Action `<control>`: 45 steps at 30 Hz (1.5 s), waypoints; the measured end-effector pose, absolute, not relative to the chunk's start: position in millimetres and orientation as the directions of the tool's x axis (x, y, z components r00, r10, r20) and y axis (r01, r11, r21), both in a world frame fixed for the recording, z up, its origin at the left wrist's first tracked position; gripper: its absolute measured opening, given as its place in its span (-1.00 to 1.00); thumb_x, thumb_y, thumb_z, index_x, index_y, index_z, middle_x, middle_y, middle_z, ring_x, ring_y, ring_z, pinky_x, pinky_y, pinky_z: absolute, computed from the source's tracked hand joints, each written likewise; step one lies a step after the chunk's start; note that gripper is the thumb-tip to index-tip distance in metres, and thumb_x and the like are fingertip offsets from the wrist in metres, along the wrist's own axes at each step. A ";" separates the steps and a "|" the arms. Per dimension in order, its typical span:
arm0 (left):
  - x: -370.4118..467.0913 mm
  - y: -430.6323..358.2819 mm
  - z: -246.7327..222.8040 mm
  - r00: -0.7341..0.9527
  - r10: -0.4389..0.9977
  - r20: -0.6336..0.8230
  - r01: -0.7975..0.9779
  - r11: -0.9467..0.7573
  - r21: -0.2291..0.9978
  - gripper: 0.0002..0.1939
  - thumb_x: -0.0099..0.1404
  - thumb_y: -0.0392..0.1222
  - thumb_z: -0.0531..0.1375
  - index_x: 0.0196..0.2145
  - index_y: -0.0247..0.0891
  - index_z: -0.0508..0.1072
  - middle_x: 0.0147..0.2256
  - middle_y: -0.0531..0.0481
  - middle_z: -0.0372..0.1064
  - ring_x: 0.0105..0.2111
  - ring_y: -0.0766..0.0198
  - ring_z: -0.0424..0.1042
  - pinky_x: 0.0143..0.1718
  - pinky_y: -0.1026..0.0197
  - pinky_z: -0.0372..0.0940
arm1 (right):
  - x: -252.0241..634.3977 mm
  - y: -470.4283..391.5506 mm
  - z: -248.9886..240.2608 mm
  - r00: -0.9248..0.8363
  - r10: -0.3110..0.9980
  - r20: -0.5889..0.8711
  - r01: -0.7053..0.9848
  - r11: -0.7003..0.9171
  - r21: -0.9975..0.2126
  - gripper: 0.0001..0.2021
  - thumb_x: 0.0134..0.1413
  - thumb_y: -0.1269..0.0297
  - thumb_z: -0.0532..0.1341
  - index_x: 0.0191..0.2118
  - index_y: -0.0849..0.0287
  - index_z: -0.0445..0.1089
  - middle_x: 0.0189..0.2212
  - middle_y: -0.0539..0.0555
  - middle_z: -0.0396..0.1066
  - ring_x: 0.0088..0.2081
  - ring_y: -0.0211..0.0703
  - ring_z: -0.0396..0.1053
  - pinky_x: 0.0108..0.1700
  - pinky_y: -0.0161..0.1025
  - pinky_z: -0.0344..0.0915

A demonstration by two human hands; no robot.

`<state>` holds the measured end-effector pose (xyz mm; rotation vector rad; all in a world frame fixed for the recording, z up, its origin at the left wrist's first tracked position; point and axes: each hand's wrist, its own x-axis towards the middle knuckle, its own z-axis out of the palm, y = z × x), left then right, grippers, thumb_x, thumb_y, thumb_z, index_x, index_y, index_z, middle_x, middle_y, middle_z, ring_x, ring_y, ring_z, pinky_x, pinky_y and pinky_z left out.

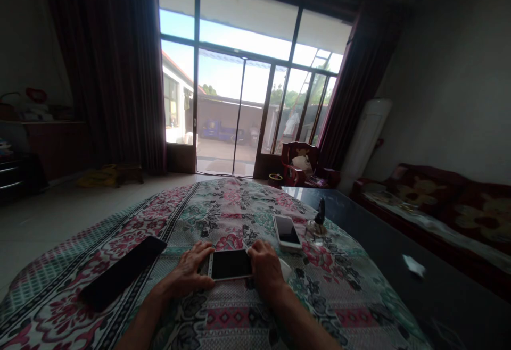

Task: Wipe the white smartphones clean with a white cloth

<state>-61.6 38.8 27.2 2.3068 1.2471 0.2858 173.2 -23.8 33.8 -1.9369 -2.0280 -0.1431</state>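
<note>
A smartphone (230, 264) with a dark screen and a pale frame lies sideways on the flowered cloth in front of me. My left hand (192, 271) grips its left end, thumb at the near corner and fingers at the far corner. At the other end, my right hand (265, 267) is closed with curled fingers on the phone's right edge. A white object (285, 269) shows partly from behind the right hand; its kind is unclear. Beyond that hand lies a second, white-framed smartphone (287, 232), screen up.
A long black object (123, 272) lies at left on the tablecloth (191, 318). A clear glass item with a black upright part (319, 221) stands at right. A crumpled white piece (414, 266) rests on the dark surface beside the table. A wooden sofa (431, 196) stands farther right.
</note>
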 end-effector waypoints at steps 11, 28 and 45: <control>-65.2 43.6 19.2 0.573 0.819 -0.024 0.701 -0.476 0.531 -0.20 0.03 0.00 0.27 0.22 -0.23 0.20 0.32 -0.11 -0.07 0.34 -0.03 -0.23 0.31 0.00 -0.21 | 179.6 -58.3 34.5 -0.049 0.961 0.272 0.987 0.089 -0.136 -0.75 0.16 0.49 0.06 -0.26 0.10 0.47 -0.20 0.06 0.39 -0.15 -0.12 0.26 -0.09 -0.24 0.12; -70.0 55.4 -4.3 0.578 0.815 0.044 0.694 -0.519 0.498 -0.20 0.03 0.03 0.30 0.21 -0.15 0.20 0.32 -0.09 -0.04 0.33 -0.05 -0.19 0.30 -0.04 -0.17 | 153.2 -38.4 38.6 -0.042 0.965 0.261 0.970 0.102 -0.219 -0.78 0.10 0.43 0.11 -0.40 0.14 0.50 -0.28 0.08 0.41 -0.21 -0.14 0.31 -0.14 -0.26 0.14; -65.1 48.4 9.3 0.566 0.824 0.026 0.698 -0.495 0.517 -0.24 -0.01 -0.02 0.31 0.17 -0.13 0.26 0.30 -0.07 0.02 0.32 -0.05 -0.16 0.30 -0.07 -0.18 | 113.9 -25.1 25.3 -0.159 0.933 0.323 0.941 0.241 -0.235 -0.82 0.13 0.34 0.12 -0.21 0.07 0.45 -0.14 0.06 0.37 -0.11 -0.08 0.26 -0.10 -0.20 0.12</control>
